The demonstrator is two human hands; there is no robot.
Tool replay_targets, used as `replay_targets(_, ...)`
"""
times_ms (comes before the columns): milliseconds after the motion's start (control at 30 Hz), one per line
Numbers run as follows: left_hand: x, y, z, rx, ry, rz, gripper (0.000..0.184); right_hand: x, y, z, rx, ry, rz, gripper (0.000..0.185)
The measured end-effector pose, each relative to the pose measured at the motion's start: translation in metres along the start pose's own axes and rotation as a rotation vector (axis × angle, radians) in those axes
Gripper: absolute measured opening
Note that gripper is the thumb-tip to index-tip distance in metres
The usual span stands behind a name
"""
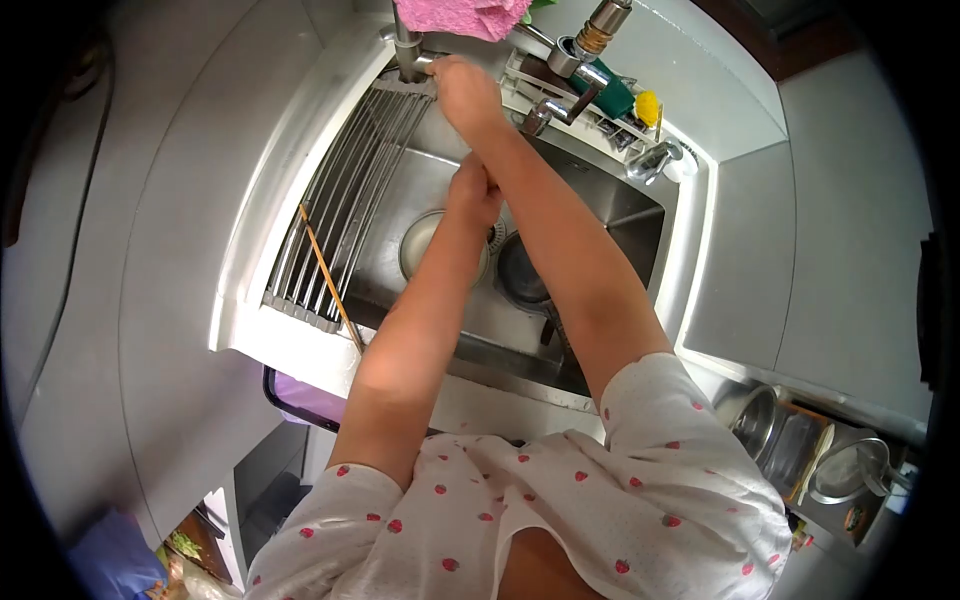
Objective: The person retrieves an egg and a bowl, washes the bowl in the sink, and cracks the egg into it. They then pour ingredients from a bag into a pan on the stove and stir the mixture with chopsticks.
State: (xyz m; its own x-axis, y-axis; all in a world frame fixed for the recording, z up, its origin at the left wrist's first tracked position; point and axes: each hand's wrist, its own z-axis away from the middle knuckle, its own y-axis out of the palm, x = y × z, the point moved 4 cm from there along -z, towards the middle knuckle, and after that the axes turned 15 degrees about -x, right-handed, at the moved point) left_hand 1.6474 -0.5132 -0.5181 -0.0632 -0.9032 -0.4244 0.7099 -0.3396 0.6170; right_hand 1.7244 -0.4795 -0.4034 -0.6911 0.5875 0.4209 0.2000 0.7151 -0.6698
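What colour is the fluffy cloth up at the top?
The cloth is bright pink; it shows best in the head view.

Kitchen, steel sink [500, 350], slatted drying rack [350, 185], dark pan [520, 272], strainer [846, 470]

Pink cloth [462, 15], wooden stick [330, 275] across metal rack [300, 312], sieve [848, 472], perhaps blue bag [115, 555]

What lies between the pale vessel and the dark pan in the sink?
In the head view, part of the drain shows between the vessel and the pan.
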Motion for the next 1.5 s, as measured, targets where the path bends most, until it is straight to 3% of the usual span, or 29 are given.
replay_targets(100,0.023,-0.004,-0.026,0.196,-0.080,0.161,0.025,-0.011,0.006,0.004,-0.074,-0.060,0.009,0.020)
replay_targets(167,0.028,0.004,-0.018,0.573,-0.096,0.269,0.029,-0.019,0.002,0.011,-0.164,-0.033,-0.083,0.022)
replay_targets(200,0.033,0.006,-0.022,0.568,-0.104,0.270,0.029,-0.022,0.004,0.012,-0.159,-0.026,-0.079,0.022)
replay_targets(233,0.028,0.005,-0.028,0.393,0.441,-0.179,0.027,-0.024,0.004,0.013,-0.201,-0.054,-0.137,0.022)
replay_targets(300,0.024,0.008,-0.023,0.181,0.957,-0.634,0.026,-0.028,0.001,0.022,-0.235,-0.076,-0.190,0.022)
replay_targets(333,0.024,0.008,-0.025,0.220,0.720,-0.458,0.029,-0.028,-0.005,0.031,-0.284,-0.099,-0.248,0.022)
replay_targets(400,0.023,0.011,-0.020,0.247,0.473,-0.282,0.034,-0.027,-0.021,0.058,-0.326,-0.115,-0.303,0.024)
replay_targets(467,0.015,0.016,-0.003,0.145,0.280,-0.119,0.034,-0.042,-0.037,0.088,0.007,0.111,-0.118,0.026)
replay_targets(500,0.012,0.019,0.007,0.096,0.185,-0.037,0.034,-0.049,-0.036,0.096,0.010,0.115,-0.115,0.026)
replay_targets(567,0.015,0.022,0.015,-0.002,-0.001,0.126,0.033,-0.074,-0.026,0.110,0.100,0.344,-0.121,0.026)
replay_targets(600,0.018,0.022,0.015,-0.004,-0.004,0.122,0.033,-0.085,-0.027,0.106,0.099,0.349,-0.121,0.026)
replay_targets(667,0.021,0.019,0.013,0.062,0.258,-0.160,0.035,-0.103,-0.013,0.099,0.481,0.154,0.072,0.026)
replay_targets(700,0.028,0.014,0.007,0.059,0.257,-0.167,0.035,-0.108,-0.006,0.099,0.481,0.160,0.067,0.026)
replay_targets(767,0.030,0.009,-0.006,0.020,0.525,-0.331,0.035,-0.128,0.012,0.118,0.419,1.194,-0.591,0.029)
replay_targets(800,0.023,0.007,-0.009,0.020,0.526,-0.329,0.035,-0.120,0.018,0.125,0.420,1.192,-0.591,0.029)
replay_targets(867,0.009,0.003,-0.012,0.124,0.265,-0.158,0.034,-0.078,-0.005,0.126,-0.128,0.265,-0.236,0.031)
replay_targets(900,-0.004,0.007,0.004,-0.035,0.147,-0.194,0.031,-0.059,-0.022,0.121,-0.209,0.353,-0.434,0.031)
replay_targets(933,0.002,0.004,0.001,-0.041,0.147,-0.191,0.031,-0.061,-0.020,0.121,-0.203,0.353,-0.437,0.031)
replay_targets(1000,0.018,0.006,-0.004,0.142,0.125,0.163,0.028,-0.085,-0.003,0.121,-0.008,0.752,-0.440,0.031)
replay_targets(1033,0.021,0.011,0.002,0.140,0.126,0.159,0.028,-0.102,0.003,0.112,-0.008,0.755,-0.443,0.031)
replay_targets(1067,0.021,0.014,0.013,0.048,0.228,0.019,0.030,-0.123,0.022,0.105,0.311,0.729,-0.351,0.032)
replay_targets(1133,0.018,0.012,0.020,-0.047,0.324,-0.119,0.033,-0.114,0.018,0.108,0.631,0.692,-0.249,0.034)
replay_targets(1200,0.007,0.007,0.015,-0.049,0.285,-0.197,0.035,-0.087,-0.014,0.117,0.212,0.911,-0.822,0.029)
replay_targets(1233,0.001,0.000,0.007,-0.052,0.287,-0.191,0.035,-0.075,-0.014,0.125,0.219,0.908,-0.822,0.029)
replay_targets(1300,-0.016,0.005,0.014,0.001,1.018,-1.263,0.022,-0.051,-0.030,0.126,-0.179,0.316,-0.509,0.031)
replay_targets(1333,-0.013,0.010,0.018,-0.001,1.013,-1.262,0.022,-0.056,-0.029,0.125,-0.175,0.317,-0.507,0.031)
replay_targets(1400,0.006,0.013,0.015,-0.094,0.161,-0.291,0.025,-0.079,-0.014,0.116,0.192,0.232,0.144,0.036)
replay_targets(1433,0.011,0.011,0.011,-0.098,0.159,-0.295,0.025,-0.084,-0.014,0.107,0.194,0.237,0.141,0.036)
replay_targets(1500,0.009,0.009,0.008,-0.114,0.776,-0.940,0.033,-0.096,0.000,0.114,0.365,1.256,-0.995,0.036)
